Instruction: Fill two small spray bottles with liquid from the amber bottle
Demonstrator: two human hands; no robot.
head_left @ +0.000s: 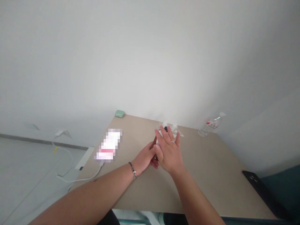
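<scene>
Above the middle of the table, my left hand (148, 157) curls around the side of a small white object (157, 142). Its kind cannot be made out, since my hands cover most of it. My right hand (169, 149) lies over it from the near side, palm down, fingers spread, with a ring on one finger. A dark bit shows just past my right fingertips. Behind them sits crumpled white, partly see-through material (174, 127), near the wall.
A lit phone (109, 145), blurred out, lies left with a white cable (82, 179) plugged in. A green case (119, 113) sits at the back left corner. A clear plastic bottle (211, 125) stands back right. A black flat object (262, 190) lies along the right edge.
</scene>
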